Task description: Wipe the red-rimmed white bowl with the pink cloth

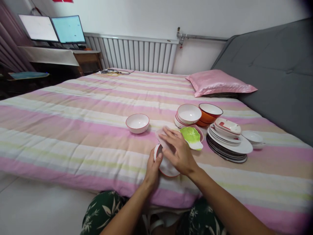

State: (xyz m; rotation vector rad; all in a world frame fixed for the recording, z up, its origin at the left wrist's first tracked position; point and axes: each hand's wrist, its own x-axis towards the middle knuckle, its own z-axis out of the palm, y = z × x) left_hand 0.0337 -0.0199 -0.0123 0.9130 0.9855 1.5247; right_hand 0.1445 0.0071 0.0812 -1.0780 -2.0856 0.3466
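A white bowl (168, 168) with a red rim is tilted at the front of the bed. My left hand (153, 166) grips it by the left side, thumb over the rim. My right hand (179, 151) is over the bowl's opening, holding a thin, pale sheet that looks like a tissue (161, 133) and hiding part of the inside. Another red-rimmed white bowl (137, 124) stands upright to the left, apart from both hands. Just beyond my right hand lies a green leaf-shaped dish (191, 135).
Red-rimmed white bowls (189, 114) are stacked behind the green dish, beside orange bowls (210, 112). To the right are stacked plates (244, 146) with small dishes (227, 126) on top, and more white dishes (254, 138). A pink pillow (220, 82) and cables (114, 71) lie farther back.
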